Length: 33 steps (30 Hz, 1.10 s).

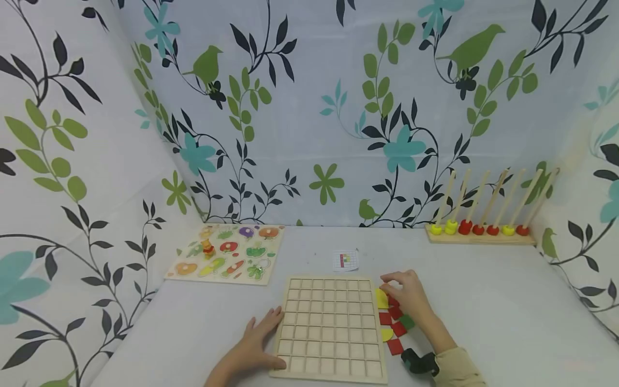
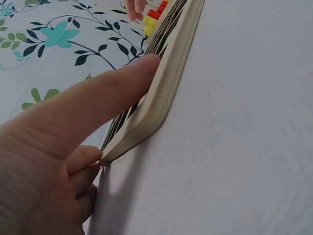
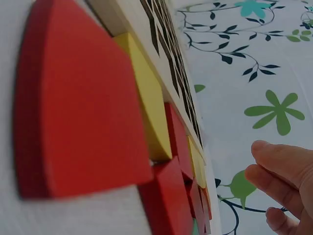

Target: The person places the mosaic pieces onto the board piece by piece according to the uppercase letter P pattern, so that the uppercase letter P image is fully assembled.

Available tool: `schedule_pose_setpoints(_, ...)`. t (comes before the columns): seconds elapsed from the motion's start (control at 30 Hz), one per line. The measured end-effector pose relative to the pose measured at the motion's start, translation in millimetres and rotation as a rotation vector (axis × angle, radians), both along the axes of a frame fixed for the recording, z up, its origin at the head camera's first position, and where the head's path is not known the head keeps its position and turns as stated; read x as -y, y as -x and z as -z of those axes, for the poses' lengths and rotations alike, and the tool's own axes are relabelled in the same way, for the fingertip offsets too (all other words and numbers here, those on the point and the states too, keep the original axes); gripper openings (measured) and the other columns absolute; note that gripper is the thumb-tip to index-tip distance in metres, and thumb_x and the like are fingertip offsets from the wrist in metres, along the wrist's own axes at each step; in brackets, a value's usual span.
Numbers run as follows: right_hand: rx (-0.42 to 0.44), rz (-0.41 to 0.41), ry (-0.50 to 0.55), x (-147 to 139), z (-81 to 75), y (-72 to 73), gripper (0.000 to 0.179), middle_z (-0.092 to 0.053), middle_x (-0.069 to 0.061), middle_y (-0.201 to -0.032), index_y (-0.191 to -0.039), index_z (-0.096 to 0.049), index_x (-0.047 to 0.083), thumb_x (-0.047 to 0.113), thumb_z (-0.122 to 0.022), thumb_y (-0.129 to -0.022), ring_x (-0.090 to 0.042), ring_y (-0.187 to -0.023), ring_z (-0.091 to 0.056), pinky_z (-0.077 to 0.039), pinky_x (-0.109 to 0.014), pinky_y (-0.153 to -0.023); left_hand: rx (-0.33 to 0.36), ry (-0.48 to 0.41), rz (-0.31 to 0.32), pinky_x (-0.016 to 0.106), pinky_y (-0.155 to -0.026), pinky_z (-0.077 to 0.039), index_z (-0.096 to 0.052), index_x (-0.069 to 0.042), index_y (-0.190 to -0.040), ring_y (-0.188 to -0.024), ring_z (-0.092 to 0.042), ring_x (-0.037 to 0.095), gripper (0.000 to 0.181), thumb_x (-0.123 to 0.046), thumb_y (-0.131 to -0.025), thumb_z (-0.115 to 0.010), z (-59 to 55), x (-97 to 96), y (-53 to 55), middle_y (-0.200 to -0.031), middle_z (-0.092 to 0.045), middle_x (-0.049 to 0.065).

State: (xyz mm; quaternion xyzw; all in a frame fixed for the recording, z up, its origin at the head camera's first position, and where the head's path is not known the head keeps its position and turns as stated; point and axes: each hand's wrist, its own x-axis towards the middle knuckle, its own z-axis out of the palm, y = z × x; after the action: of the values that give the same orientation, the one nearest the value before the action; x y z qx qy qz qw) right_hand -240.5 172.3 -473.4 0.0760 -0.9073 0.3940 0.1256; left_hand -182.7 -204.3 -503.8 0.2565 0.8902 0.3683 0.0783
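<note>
A wooden grid board [image 1: 330, 320] with square compartments lies flat on the table. My left hand [image 1: 258, 341] rests at its left side, the thumb [image 2: 112, 85] lying on the rim near the front corner and the other fingers beside the edge. Along the board's right side lie several flat pieces: red squares [image 1: 395, 346], yellow pieces [image 1: 382, 298] and a green piece [image 1: 407, 321]. Above the far end of these pieces hovers my right hand [image 1: 408, 295], fingers slightly bent. In the right wrist view, no piece shows between its thumb and fingertips. A large red piece [image 3: 88, 107] appears close up there.
Behind the board lies a small printed grid card [image 1: 345, 260]. A vegetable puzzle board [image 1: 268, 258] sits at the back left, a small figure [image 1: 208, 248] standing on it. At the back right is a peg stand [image 1: 483, 239] with red and yellow beads. Something dark [image 1: 418, 363] is beside my right wrist.
</note>
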Motion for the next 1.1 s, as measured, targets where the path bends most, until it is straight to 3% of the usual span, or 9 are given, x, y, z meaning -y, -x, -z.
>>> schedule_pose_setpoints(0.3,-0.021,-0.040,-0.056,3.5,21.5,7.5,0.019,-0.062,0.003,-0.081,-0.090,-0.070,0.005,0.011,-0.073,-0.073,-0.013,-0.071,-0.041,-0.040,-0.029,-0.061,0.014,0.004,0.018,0.061,-0.097,0.005,-0.028,0.001,-0.138,-0.129,-0.012,0.039,0.102,-0.044,-0.060,-0.077,2.9,2.8,0.7,-0.143,-0.020,0.018)
schedule_pose_setpoints(0.5,-0.031,-0.068,-0.082,2.6,25.2,9.9,0.018,-0.061,0.004,-0.078,-0.089,-0.070,0.002,0.007,-0.073,-0.073,-0.013,-0.072,-0.044,-0.042,-0.030,-0.063,0.004,-0.010,0.026,0.061,-0.097,0.003,-0.028,0.003,-0.138,-0.129,-0.013,0.039,0.102,-0.042,-0.061,-0.077,3.3,2.5,3.3,-0.143,-0.021,0.019)
schedule_pose_setpoints(0.77,-0.058,-0.055,-0.115,-10.1,35.0,4.0,0.012,-0.058,0.006,-0.074,-0.084,-0.071,0.004,0.006,-0.072,-0.072,-0.012,-0.069,-0.044,-0.041,-0.030,-0.061,0.043,-0.031,0.058,0.062,-0.097,0.001,-0.025,-0.001,-0.140,-0.130,-0.013,0.037,0.101,-0.041,-0.063,-0.077,13.2,-6.0,0.1,-0.144,-0.020,0.017)
schedule_pose_setpoints(1.0,-0.128,-0.091,-0.181,-3.0,31.2,6.1,0.014,-0.053,0.009,-0.068,-0.082,-0.071,0.005,0.012,-0.074,-0.071,-0.011,-0.064,-0.040,-0.037,-0.029,-0.058,0.069,-0.045,0.029,0.048,-0.101,0.008,-0.024,-0.003,-0.140,-0.130,-0.010,0.036,0.102,-0.040,-0.062,-0.078,7.1,-0.8,-1.1,-0.145,-0.019,0.015)
schedule_pose_setpoints(1.1,-0.123,-0.073,-0.200,1.0,26.6,7.9,0.018,-0.051,0.008,-0.066,-0.084,-0.071,0.004,0.016,-0.075,-0.071,-0.012,-0.063,-0.037,-0.036,-0.028,-0.056,0.042,-0.029,0.026,0.052,-0.101,0.006,-0.025,-0.002,-0.140,-0.130,-0.012,0.037,0.101,-0.041,-0.063,-0.077,2.2,1.7,1.7,-0.144,-0.020,0.015)
